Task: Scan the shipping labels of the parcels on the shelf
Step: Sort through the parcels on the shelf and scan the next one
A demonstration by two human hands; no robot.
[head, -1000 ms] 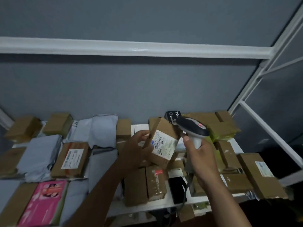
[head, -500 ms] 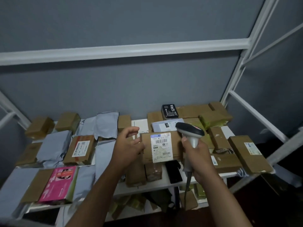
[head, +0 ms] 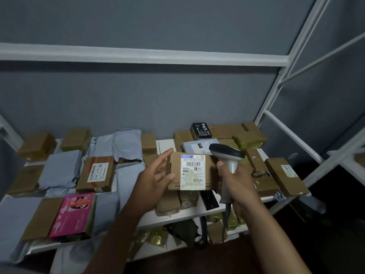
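mid-scan: left hand (head: 156, 177) open, fingers straight, steadying cardboard parcel (head: 190, 172) w/ label (head: 193, 172) up; right hand (head: 240, 181) gripping scanner (head: 227, 155). next: aim at barcode.

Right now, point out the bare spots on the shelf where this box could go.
Bare white shelf shows along the front edge, below the small cardboard boxes and the black item. A narrow strip opens at the back beside the small brown box. The left half is packed with grey mailers and boxes.
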